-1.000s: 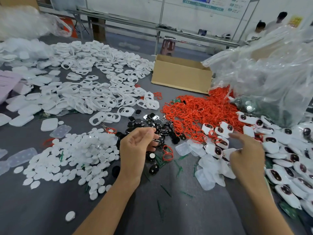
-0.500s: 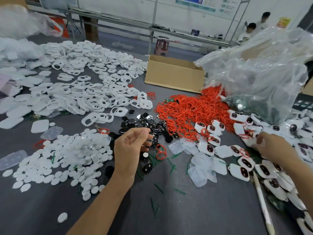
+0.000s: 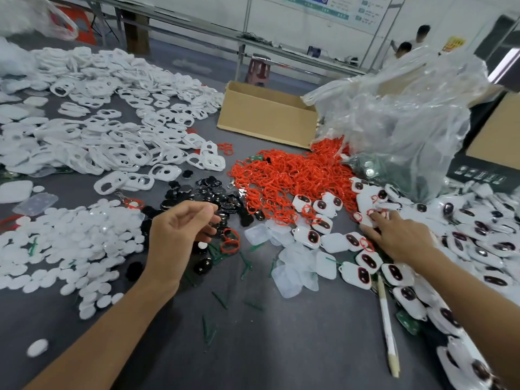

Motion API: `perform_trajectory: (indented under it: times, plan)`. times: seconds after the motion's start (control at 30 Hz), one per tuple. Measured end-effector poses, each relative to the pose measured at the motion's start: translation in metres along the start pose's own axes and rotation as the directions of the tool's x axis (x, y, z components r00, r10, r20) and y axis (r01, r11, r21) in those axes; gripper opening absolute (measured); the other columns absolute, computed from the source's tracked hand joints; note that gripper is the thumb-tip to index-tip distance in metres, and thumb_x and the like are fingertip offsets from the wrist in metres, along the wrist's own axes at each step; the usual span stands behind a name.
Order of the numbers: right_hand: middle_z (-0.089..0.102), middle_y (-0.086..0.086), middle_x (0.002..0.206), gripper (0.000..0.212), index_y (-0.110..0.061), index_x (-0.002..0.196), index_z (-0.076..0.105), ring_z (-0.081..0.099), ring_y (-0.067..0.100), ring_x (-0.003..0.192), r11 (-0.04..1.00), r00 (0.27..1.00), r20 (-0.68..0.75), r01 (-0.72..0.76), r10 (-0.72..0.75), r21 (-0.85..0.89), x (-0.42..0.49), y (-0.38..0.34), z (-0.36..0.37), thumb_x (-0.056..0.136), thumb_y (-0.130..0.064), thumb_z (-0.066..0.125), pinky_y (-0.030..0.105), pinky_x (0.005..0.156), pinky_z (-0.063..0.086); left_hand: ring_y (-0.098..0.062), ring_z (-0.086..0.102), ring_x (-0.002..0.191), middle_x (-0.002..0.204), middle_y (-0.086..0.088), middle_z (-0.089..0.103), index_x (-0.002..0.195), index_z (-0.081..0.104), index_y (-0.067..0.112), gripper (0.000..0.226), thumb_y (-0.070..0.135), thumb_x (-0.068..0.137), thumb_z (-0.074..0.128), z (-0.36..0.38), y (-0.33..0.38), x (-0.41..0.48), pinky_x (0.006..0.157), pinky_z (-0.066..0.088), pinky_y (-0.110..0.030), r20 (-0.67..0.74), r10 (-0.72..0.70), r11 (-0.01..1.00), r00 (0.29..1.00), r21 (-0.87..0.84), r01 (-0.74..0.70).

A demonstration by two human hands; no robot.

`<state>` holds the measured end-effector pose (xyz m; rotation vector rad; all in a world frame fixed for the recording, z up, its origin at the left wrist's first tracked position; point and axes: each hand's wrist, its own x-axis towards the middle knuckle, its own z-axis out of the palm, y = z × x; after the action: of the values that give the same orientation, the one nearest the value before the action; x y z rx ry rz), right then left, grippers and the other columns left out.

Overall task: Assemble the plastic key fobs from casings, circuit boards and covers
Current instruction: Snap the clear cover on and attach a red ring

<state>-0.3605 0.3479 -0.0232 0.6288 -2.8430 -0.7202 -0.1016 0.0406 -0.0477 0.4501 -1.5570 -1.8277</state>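
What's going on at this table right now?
A person is putting key fobs together at a grey table covered in sorted parts. The left hand hovers, fingers pinched, over the black pieces; whether it holds one is unclear. The right hand reaches, fingers spread, into the white fobs beside the red rings.

No writing can be read. The wall poster carries blurred lines of print, the yellow sign is too small to make out, and the black box shows only small white pictograms.
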Motion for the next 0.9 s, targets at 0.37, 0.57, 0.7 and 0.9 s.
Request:
perform_trajectory:
  times: [0.37,0.57,0.7,0.9]
  plan:
    - [0.051,-0.009,0.076,0.023,-0.021,0.09,0.057,0.056,0.011,0.051,0.922,0.924,-0.169,0.296,-0.342,-0.25,-0.007,0.07,0.01,0.095,-0.042,0.05,0.024,0.037,0.039,-0.02,0.063,0.064,0.076,-0.008,0.072,0.087,0.073,0.014,0.013,0.013,0.089,0.061,-0.002,-0.005,-0.001,0.058,0.053,-0.023,0.007,0.038,0.998,0.999,0.042,-0.039]
    - [0.043,0.023,0.133,0.042,-0.011,0.134,0.048,0.051,0.045,0.112,0.967,0.961,-0.114,-0.249,0.253,0.051,0.012,0.179,0.026,0.096,-0.027,0.049,0.057,0.085,0.048,-0.023,0.061,0.065,0.075,-0.008,0.07,0.089,0.072,0.009,0.012,0.011,0.09,0.06,0.002,-0.007,0.002,0.057,0.053,-0.023,0.006,0.05,0.997,0.999,0.062,-0.05]
    - [0.044,0.012,0.141,0.041,-0.014,0.129,0.054,0.058,0.038,0.108,0.963,0.96,-0.246,-0.064,0.13,0.261,-0.001,0.131,0.001,0.097,-0.037,0.041,0.053,0.082,0.053,-0.02,0.061,0.064,0.074,-0.005,0.07,0.089,0.071,0.01,0.012,0.011,0.09,0.059,0.002,-0.007,0.004,0.056,0.053,-0.021,0.007,0.053,0.997,0.999,0.057,-0.053]
    - [0.026,-0.026,0.147,0.054,-0.039,0.14,0.032,0.02,-0.005,0.137,0.708,0.87,-0.216,0.487,-0.442,0.511,-0.102,0.03,-0.003,0.094,-0.066,0.021,0.019,0.107,0.021,-0.017,0.061,0.062,0.074,-0.003,0.07,0.088,0.071,0.01,0.014,0.008,0.092,0.058,0.001,-0.009,0.004,0.055,0.053,-0.02,0.014,0.074,0.995,0.997,0.062,-0.075]
